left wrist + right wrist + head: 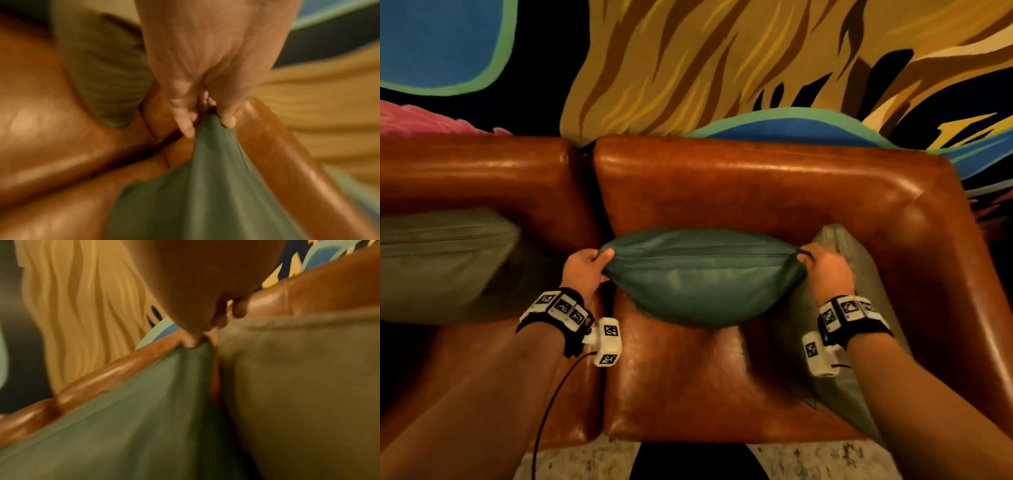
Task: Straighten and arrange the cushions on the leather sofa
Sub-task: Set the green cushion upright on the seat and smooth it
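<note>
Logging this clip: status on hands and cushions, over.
Left hand and right hand each pinch a top corner of the teal cushion. Cushion against sofa backrest. Grey-green cushion crowds its right side.

We are looking along our left hand [197, 65], which is reaching down from the top of the blurred picture. Its thumb and fingers [186, 125] are pinching the pointed corner of the green cushion [185, 203], and the cloth is fanning out wide below the pinch. The brown leather sofa [51, 129] is filling the space around and behind the cushion, shining in patches. A duller olive cushion [107, 78] is lying against the leather to the upper left. A painted wall [320, 91] with yellow streaks is showing at right.
</note>
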### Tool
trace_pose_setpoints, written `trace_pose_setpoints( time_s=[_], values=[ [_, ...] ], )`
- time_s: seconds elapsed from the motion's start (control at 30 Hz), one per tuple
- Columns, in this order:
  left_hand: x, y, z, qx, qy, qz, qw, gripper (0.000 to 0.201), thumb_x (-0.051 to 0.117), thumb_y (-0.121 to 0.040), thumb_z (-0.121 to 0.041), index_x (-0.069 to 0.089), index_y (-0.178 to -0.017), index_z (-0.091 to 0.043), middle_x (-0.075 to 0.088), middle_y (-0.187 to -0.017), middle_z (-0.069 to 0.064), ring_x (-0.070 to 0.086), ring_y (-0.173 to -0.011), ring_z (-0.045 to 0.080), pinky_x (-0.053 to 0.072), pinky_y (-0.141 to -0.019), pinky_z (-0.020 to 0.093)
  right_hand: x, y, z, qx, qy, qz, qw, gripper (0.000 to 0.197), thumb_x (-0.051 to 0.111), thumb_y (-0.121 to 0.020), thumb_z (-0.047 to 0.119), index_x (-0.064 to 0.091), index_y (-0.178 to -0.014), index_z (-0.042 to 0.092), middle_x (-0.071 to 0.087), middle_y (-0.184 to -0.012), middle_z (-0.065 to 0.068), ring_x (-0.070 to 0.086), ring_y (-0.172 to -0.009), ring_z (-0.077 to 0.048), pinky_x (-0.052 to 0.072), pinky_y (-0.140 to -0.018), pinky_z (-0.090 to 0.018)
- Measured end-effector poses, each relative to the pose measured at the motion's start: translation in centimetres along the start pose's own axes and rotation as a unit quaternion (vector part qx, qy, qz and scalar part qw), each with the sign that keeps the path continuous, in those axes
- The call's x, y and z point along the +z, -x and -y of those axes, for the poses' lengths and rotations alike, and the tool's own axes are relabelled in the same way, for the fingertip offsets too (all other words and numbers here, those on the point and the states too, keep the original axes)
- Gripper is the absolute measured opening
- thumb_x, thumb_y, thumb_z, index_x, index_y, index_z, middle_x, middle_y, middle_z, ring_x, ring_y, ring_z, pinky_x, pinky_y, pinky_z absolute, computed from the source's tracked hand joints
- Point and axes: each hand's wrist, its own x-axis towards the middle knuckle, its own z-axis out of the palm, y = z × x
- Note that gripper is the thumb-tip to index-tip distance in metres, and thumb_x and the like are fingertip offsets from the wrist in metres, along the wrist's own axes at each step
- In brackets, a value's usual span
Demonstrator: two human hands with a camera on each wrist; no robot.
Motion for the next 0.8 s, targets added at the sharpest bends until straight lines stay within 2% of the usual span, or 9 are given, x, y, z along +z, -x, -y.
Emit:
trace_pose_setpoints(
  time_s=[0.1, 0.17, 0.23, 0.33, 0.43, 0.53, 0.63, 0.73, 0.8],
  values=[
    [0.8, 0.2, 0.0, 0.009, -0.037, 0.026, 0.999, 0.021, 0.057, -0.100, -0.019, 0.062, -0.098, 0.002, 0.067, -0.103, 0.020, 0.067, -0.085, 0.023, 0.061, -0.059, 0.023, 3.2, 3.1, 3.8, 0.015, 0.082, -0.052, 0.995, 0.054, 0.064, -0.083, 0.014, 0.057, -0.136, 0.024, 0.055, -0.129, -0.019, 0.052, -0.116, -0.043, 0.044, -0.094, -0.053],
    [1.4, 0.5, -0.6, 0.011, -0.051, 0.035, 0.998, 0.023, 0.060, -0.097, -0.027, 0.067, -0.093, -0.005, 0.071, -0.102, 0.019, 0.070, -0.085, 0.025, 0.063, -0.069, 0.034, 5.4, 4.9, 8.5, -0.106, 0.088, -0.056, 0.989, 0.064, 0.067, -0.080, 0.021, 0.053, -0.142, 0.023, 0.055, -0.141, -0.014, 0.050, -0.129, -0.040, 0.045, -0.099, -0.055],
    [1.4, 0.0, -0.1, 0.012, -0.080, 0.014, 0.997, 0.035, 0.067, -0.080, -0.048, 0.072, -0.084, -0.014, 0.075, -0.097, 0.017, 0.073, -0.089, 0.033, 0.061, -0.080, 0.051, 7.5, 6.3, 13.1, -0.260, 0.084, -0.005, 0.962, 0.064, 0.059, -0.090, 0.033, 0.041, -0.150, 0.025, 0.043, -0.155, -0.007, 0.036, -0.145, -0.034, 0.035, -0.112, -0.057],
    [0.5, -3.7, 3.6, 0.032, -0.118, -0.025, 0.992, 0.047, 0.066, -0.064, -0.061, 0.075, -0.087, -0.021, 0.077, -0.090, 0.011, 0.073, -0.088, 0.034, 0.058, -0.084, 0.056, 9.2, 5.9, 16.3, -0.314, 0.093, 0.075, 0.942, 0.063, 0.034, -0.100, 0.052, 0.018, -0.158, 0.033, 0.020, -0.166, 0.000, 0.012, -0.155, -0.031, 0.011, -0.122, -0.058],
    [0.7, -1.4, 1.0, 0.029, -0.186, -0.068, 0.980, 0.039, 0.073, -0.077, -0.047, 0.076, -0.098, -0.013, 0.076, -0.094, 0.010, 0.072, -0.090, 0.030, 0.058, -0.086, 0.044, 10.0, 3.7, 12.5, -0.204, 0.137, 0.118, 0.962, 0.063, 0.011, -0.097, 0.066, -0.005, -0.155, 0.047, -0.001, -0.168, 0.008, -0.005, -0.155, -0.025, -0.010, -0.119, -0.059],
    [1.1, 0.0, 0.1, 0.008, -0.221, -0.098, 0.970, 0.034, 0.073, -0.087, -0.033, 0.074, -0.099, -0.002, 0.074, -0.094, 0.017, 0.069, -0.091, 0.033, 0.049, -0.077, 0.033, 8.7, 1.6, 6.7, -0.133, 0.202, 0.139, 0.960, 0.071, -0.023, -0.082, 0.071, -0.020, -0.149, 0.047, -0.009, -0.167, 0.004, -0.008, -0.155, -0.026, -0.011, -0.120, -0.056],
    [1.5, 0.2, 0.3, 0.004, -0.214, -0.101, 0.971, 0.038, 0.070, -0.090, -0.037, 0.072, -0.091, 0.002, 0.072, -0.090, 0.022, 0.068, -0.090, 0.038, 0.046, -0.073, 0.035, 5.8, 0.1, 3.3, 0.024, 0.160, 0.137, 0.977, 0.061, 0.009, -0.100, 0.062, -0.007, -0.155, 0.044, -0.004, -0.168, -0.002, -0.003, -0.155, -0.032, -0.001, -0.119, -0.062],
    [1.8, -0.4, 0.6, -0.010, -0.213, -0.093, 0.973, 0.054, 0.060, -0.092, -0.050, 0.066, -0.094, 0.003, 0.071, -0.095, 0.026, 0.068, -0.093, 0.042, 0.053, -0.080, 0.039, 3.6, -0.9, 2.6, 0.177, -0.018, 0.059, 0.982, 0.065, 0.034, -0.103, 0.050, 0.024, -0.157, 0.016, 0.041, -0.151, -0.022, 0.039, -0.139, -0.040, 0.036, -0.109, -0.054],
    [2.4, -0.1, 0.3, -0.008, -0.227, -0.080, 0.971, 0.061, 0.049, -0.095, -0.057, 0.065, -0.098, 0.003, 0.069, -0.099, 0.028, 0.068, -0.094, 0.044, 0.056, -0.084, 0.048, 3.1, -1.4, 3.4, 0.240, -0.128, 0.058, 0.961, 0.057, 0.040, -0.104, 0.044, 0.052, -0.133, -0.004, 0.061, -0.126, -0.028, 0.056, -0.119, -0.043, 0.047, -0.088, -0.043]
  ],
)
